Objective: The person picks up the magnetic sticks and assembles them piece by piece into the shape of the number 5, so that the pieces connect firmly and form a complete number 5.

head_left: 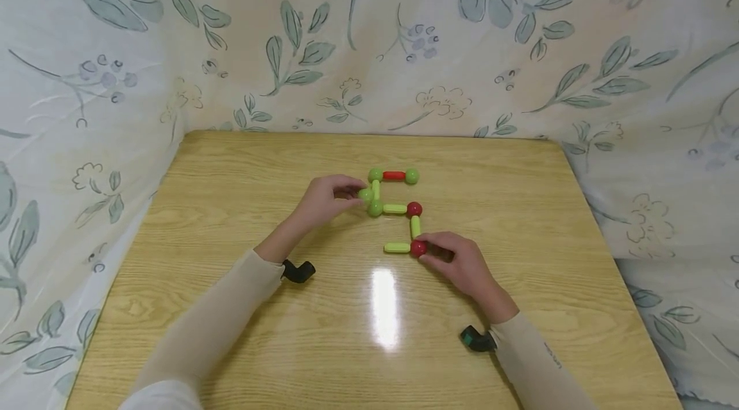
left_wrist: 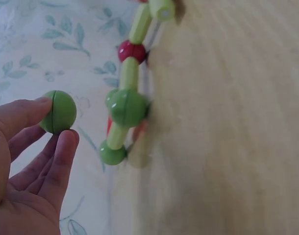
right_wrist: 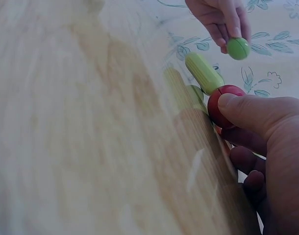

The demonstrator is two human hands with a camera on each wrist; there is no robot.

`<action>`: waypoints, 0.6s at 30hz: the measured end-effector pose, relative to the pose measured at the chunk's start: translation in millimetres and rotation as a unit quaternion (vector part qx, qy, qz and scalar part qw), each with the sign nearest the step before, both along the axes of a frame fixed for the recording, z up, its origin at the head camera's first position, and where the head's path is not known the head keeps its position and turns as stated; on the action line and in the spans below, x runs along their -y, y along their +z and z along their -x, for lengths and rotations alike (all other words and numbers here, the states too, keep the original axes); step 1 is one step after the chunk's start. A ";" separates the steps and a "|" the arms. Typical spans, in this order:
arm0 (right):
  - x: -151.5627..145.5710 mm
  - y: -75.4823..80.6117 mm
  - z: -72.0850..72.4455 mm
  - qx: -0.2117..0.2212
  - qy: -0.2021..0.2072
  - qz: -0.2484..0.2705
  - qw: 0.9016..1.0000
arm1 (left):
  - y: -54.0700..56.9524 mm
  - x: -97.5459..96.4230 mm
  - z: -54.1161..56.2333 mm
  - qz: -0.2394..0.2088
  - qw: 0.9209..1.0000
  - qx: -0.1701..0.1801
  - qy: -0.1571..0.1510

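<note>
My left hand (head_left: 324,201) pinches a loose green ball (left_wrist: 64,111) between thumb and fingertips, raised off the table beside the chain of balls and rods. My right hand (head_left: 462,262) grips the near red ball (right_wrist: 222,110) with thumb and fingers. From that ball a yellow-green rod (head_left: 396,247) points left with a free end. Another yellow-green rod (head_left: 416,226) runs back to a second red ball (head_left: 414,208). A third rod (head_left: 395,209) joins that to a green ball (head_left: 375,208). Farther back, a red rod (head_left: 394,175) sits between two green balls.
The pieces lie on a wood-grain table (head_left: 231,160), with a bright reflection (head_left: 383,307) in front of them. A floral cloth (head_left: 369,44) hangs behind and at the sides. Black curved pieces (head_left: 299,271) stick out at both sleeve cuffs.
</note>
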State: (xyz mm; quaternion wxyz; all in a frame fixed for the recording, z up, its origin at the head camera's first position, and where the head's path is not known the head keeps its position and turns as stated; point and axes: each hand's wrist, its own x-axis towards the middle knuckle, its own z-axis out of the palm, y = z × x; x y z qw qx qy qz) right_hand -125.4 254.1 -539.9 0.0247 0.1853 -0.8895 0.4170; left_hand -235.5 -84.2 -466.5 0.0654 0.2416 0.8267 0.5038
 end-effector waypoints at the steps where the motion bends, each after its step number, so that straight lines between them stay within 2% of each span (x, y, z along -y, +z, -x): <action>1: 0.1 0.1 0.1 0.000 0.000 0.000 1.000 | -1.8 0.8 -3.0 0.003 1.000 -0.001 -0.002; 7: 0.2 1.4 0.3 0.001 0.002 0.000 1.000 | -13.8 4.7 -19.6 -0.005 1.000 0.014 -0.010; 12: 0.6 3.0 0.5 -0.005 0.003 0.000 1.000 | -22.7 7.1 -27.4 -0.011 1.000 0.026 -0.012; 18: 1.3 1.9 -0.2 -0.014 0.006 -0.005 1.000 | -27.0 7.5 -35.7 -0.009 0.999 0.027 -0.020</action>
